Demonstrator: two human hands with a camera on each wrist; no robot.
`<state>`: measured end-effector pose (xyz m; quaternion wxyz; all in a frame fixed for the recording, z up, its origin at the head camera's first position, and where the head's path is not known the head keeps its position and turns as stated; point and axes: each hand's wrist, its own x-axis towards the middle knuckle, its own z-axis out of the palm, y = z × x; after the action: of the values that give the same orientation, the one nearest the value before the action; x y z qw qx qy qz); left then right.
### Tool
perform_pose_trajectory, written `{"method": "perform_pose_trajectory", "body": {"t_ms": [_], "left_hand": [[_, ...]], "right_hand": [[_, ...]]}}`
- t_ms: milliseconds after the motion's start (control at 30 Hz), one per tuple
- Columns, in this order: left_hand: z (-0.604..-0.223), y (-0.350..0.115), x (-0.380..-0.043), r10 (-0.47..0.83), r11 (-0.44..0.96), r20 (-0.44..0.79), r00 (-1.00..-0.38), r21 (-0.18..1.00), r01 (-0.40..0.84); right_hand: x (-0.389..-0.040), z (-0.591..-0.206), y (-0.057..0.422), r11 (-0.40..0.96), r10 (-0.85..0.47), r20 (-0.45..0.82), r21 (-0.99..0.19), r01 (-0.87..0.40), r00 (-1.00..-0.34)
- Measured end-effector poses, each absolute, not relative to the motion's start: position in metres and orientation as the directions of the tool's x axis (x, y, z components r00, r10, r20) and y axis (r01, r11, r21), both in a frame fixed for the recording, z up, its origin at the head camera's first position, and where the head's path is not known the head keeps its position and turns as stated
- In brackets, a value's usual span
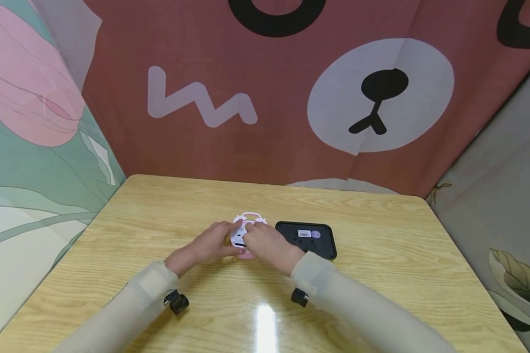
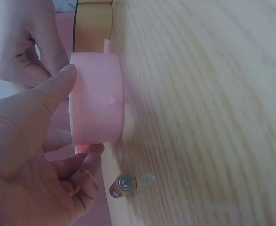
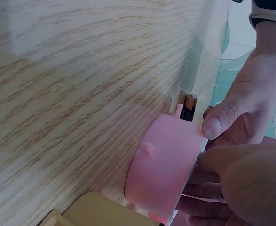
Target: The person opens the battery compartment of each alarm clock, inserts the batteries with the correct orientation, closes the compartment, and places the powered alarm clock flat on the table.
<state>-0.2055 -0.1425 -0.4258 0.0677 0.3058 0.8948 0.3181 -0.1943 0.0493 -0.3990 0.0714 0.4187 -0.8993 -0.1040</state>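
Observation:
A pink twin-bell alarm clock (image 1: pixel 238 236) lies on the table with its white back facing up. My left hand (image 1: pixel 212 241) grips its side, with the thumb at the back rim in the left wrist view. The knuckles of my right hand (image 1: pixel 270 243) are bent over the clock's back, and a digit touches the white back (image 1: pixel 240 235). I cannot tell whether the right fingers pinch anything there. The clock's pink side wall (image 2: pixel 96 96) shows in the left wrist view. Beside it, near my left fingers, is a battery (image 2: pixel 122 186); the right wrist view also shows this battery (image 3: pixel 189 107).
Right of the clock lies a flat black-backed device (image 1: pixel 287 234) with a white label and a purple round sticker. Its side (image 3: pixel 102 212) looks tan in the right wrist view. All this lies on a wood-grain table (image 1: pixel 380 274), with printed cloth (image 1: pixel 282 147) hanging behind.

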Motion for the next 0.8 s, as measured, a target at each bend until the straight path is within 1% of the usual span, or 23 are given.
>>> {"method": "perform_pose_trajectory", "body": {"t_ms": [267,500,667,800], "left_hand": [[-0.4228,-0.1409,-0.2044,0.589,0.603,0.085,-0.804,0.616,0.507],[-0.4228,-0.1420,-0.2027,0.577,0.634,0.110,-0.809,0.564,0.529],[-0.4237,-0.1427,-0.2025,0.576,0.636,0.118,-0.809,0.557,0.534],[-0.4240,-0.1435,-0.2025,0.577,0.634,0.111,-0.810,0.564,0.529]], "right_hand": [[-0.1963,-0.3938,0.0521,0.683,-0.727,0.005,0.120,-0.721,-0.687],[-0.1976,-0.3932,0.0519,0.689,-0.725,0.039,0.026,-0.724,-0.688],[-0.1978,-0.3924,0.0514,0.681,-0.732,0.041,0.000,-0.733,-0.680],[-0.1980,-0.3911,0.0512,0.676,-0.736,0.034,0.013,-0.736,-0.676]]}}
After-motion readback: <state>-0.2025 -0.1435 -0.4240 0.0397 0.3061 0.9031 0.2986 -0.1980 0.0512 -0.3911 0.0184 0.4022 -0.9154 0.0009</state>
